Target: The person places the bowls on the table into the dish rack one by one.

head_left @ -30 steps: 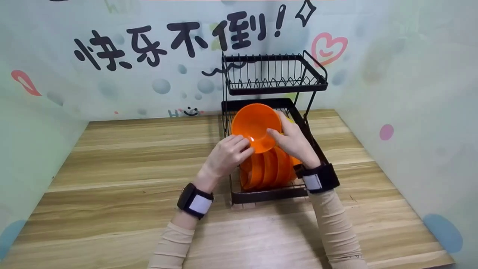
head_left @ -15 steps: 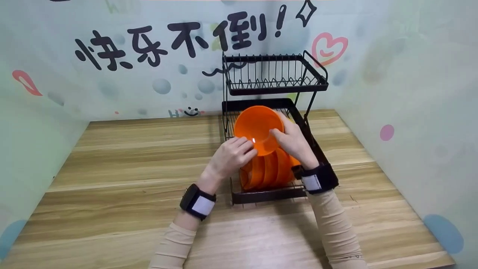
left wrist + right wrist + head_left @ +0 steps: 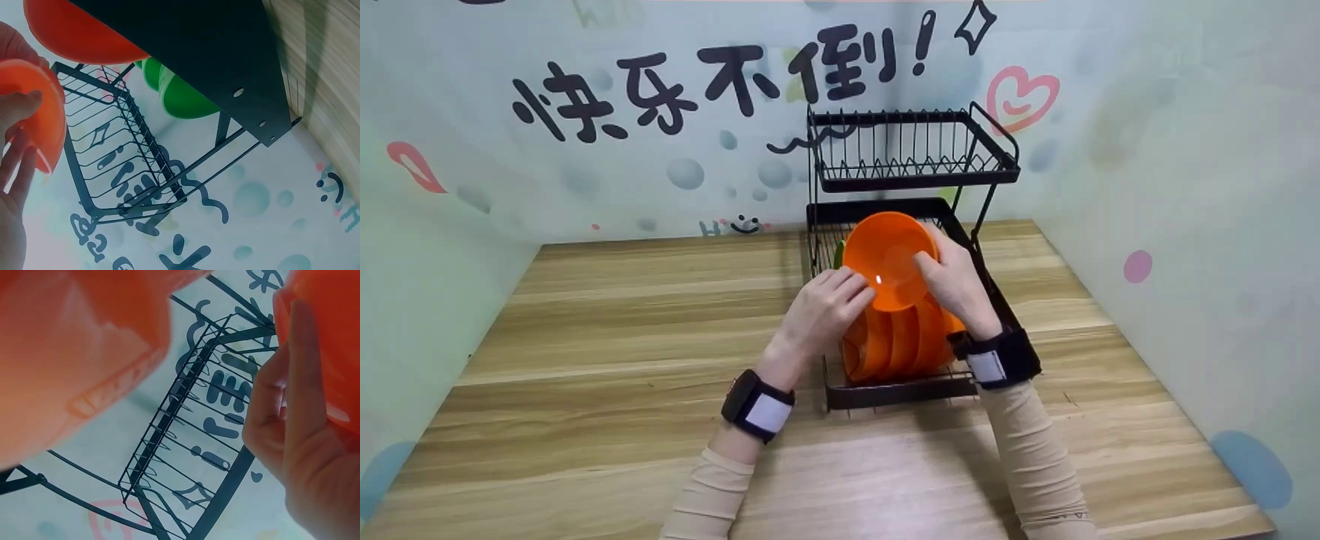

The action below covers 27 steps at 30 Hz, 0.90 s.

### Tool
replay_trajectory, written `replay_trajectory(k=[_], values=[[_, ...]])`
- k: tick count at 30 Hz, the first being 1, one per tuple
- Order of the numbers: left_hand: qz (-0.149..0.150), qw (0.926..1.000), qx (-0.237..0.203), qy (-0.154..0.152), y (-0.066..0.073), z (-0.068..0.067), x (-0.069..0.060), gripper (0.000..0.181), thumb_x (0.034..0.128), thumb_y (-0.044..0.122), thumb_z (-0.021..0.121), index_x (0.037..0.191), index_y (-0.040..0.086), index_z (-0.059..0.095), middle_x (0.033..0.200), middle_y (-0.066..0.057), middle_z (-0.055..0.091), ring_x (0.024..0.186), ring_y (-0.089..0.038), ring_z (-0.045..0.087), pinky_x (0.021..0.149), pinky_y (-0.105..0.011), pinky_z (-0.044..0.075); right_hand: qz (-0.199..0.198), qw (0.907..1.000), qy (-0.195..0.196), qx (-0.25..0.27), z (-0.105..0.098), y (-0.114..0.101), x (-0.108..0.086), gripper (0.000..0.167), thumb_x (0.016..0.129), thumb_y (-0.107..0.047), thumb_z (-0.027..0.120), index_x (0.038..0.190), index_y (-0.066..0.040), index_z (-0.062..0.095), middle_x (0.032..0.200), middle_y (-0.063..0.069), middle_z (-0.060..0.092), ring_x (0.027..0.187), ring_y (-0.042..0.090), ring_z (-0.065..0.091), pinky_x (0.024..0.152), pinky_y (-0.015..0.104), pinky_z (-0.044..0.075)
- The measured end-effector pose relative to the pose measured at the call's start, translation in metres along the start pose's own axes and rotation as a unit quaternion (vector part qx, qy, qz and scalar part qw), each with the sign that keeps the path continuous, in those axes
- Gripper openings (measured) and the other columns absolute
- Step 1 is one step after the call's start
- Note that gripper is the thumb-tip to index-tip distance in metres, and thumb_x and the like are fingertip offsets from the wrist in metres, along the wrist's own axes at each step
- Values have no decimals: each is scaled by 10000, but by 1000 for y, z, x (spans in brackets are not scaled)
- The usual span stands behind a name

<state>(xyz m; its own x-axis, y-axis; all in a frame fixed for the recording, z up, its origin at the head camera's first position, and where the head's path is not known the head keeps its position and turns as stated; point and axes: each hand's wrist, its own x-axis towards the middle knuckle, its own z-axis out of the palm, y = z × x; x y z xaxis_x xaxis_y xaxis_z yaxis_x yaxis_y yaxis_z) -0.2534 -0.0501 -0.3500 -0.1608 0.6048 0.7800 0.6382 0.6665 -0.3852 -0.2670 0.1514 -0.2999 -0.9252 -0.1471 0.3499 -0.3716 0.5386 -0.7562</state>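
Observation:
Both hands hold an orange bowl (image 3: 889, 251), its inside turned toward the head camera, above a black two-tier dish rack (image 3: 900, 393). My left hand (image 3: 826, 309) pinches the lower left rim; in the left wrist view its thumb lies against the bowl (image 3: 49, 121). On the other side my right hand (image 3: 960, 281) grips the right rim, thumb on the inside and the other fingers behind, partly hidden. Directly below, several orange bowls (image 3: 904, 345) stand on edge in the rack's lower tier. Behind them are green bowls (image 3: 188, 98), mostly hidden from the head camera.
The rack's upper tier (image 3: 915, 180) rises behind the hands. A wooden table (image 3: 622, 337) carries the rack, with a printed wall (image 3: 660, 187) at the back and a pale wall (image 3: 1192, 187) on the right.
The held orange bowl and my left hand have shifted slightly right; my right hand has moved only a little. A green edge now shows left of the bowl.

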Motion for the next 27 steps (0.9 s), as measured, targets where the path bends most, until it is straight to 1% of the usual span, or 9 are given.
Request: replay_trajectory(k=[5, 8, 10, 11, 15, 17, 19, 22, 27], values=[[-651, 9971, 107, -374, -1, 0, -1, 100, 842, 21, 633, 922, 80, 633, 886, -38, 670, 796, -183, 594, 673, -244, 514, 49, 9999, 138, -64, -3, 2, 1, 432, 891, -112, 454, 1316, -106, 525, 1217, 151, 604, 1001, 273, 583, 862, 405, 503], [-1276, 9868, 103, -996, -1, -1, -3, 125, 833, 66, 657, 950, 62, 614, 877, -60, 676, 778, -208, 609, 636, -275, 536, 62, 9998, 175, -91, -4, 3, 1, 438, 892, -107, 451, 1325, -93, 514, 1230, 156, 594, 1019, 275, 580, 871, 410, 502], [-1779, 9712, 55, -1584, -1, -2, -5, 180, 846, 152, 673, 979, 48, 612, 899, -81, 685, 798, -231, 625, 630, -316, 548, 65, 9997, 189, -102, -5, 3, 2, 436, 892, -105, 451, 1323, -84, 512, 1224, 163, 594, 1012, 278, 581, 857, 409, 506], [-2028, 9607, 33, -1894, -1, -2, -6, 216, 855, 197, 674, 992, 41, 616, 911, -92, 692, 807, -241, 634, 630, -338, 554, 63, 9997, 199, -117, -5, 3, 2, 436, 892, -104, 452, 1324, -78, 511, 1227, 166, 592, 1013, 279, 582, 858, 409, 506], [-2883, 9063, -114, -3090, -1, -4, -9, 305, 884, 313, 644, 938, 13, 650, 899, -134, 698, 801, -294, 665, 619, -407, 554, 60, 9993, 235, -270, -6, 4, 2, 431, 890, -107, 453, 1314, -60, 516, 1230, 182, 588, 1015, 292, 571, 875, 410, 484], [-3176, 8804, -258, -3512, -1, -5, -11, 333, 886, 329, 639, 887, -2, 674, 878, -153, 696, 785, -328, 677, 616, -433, 552, 72, 9990, 263, -348, -7, 4, 2, 424, 887, -113, 456, 1301, -61, 527, 1226, 186, 590, 1017, 298, 568, 875, 412, 477], [-3347, 8603, -407, -3824, -1, -5, -13, 314, 887, 304, 635, 832, -1, 689, 870, -167, 693, 784, -354, 682, 627, -454, 552, 61, 9987, 273, -417, -9, 5, 3, 417, 884, -112, 455, 1289, -54, 535, 1218, 194, 594, 1019, 306, 565, 872, 418, 473], [-3455, 8435, -615, -4067, 0, -6, -14, 272, 879, 252, 635, 820, -7, 697, 895, -182, 695, 812, -373, 681, 656, -478, 552, 153, 9985, 282, -434, -15, 5, 3, 420, 886, -121, 458, 1293, -56, 536, 1219, 200, 592, 1018, 311, 565, 854, 421, 478], [-3548, 8301, -792, -4228, 0, -8, -15, 229, 870, 199, 622, 831, -14, 698, 921, -187, 696, 838, -368, 676, 690, -481, 552, 349, 9963, 377, -689, -27, 7, 4, 444, 900, -134, 446, 1330, -43, 508, 1236, 231, 566, 1025, 327, 540, 851, 423, 452]])
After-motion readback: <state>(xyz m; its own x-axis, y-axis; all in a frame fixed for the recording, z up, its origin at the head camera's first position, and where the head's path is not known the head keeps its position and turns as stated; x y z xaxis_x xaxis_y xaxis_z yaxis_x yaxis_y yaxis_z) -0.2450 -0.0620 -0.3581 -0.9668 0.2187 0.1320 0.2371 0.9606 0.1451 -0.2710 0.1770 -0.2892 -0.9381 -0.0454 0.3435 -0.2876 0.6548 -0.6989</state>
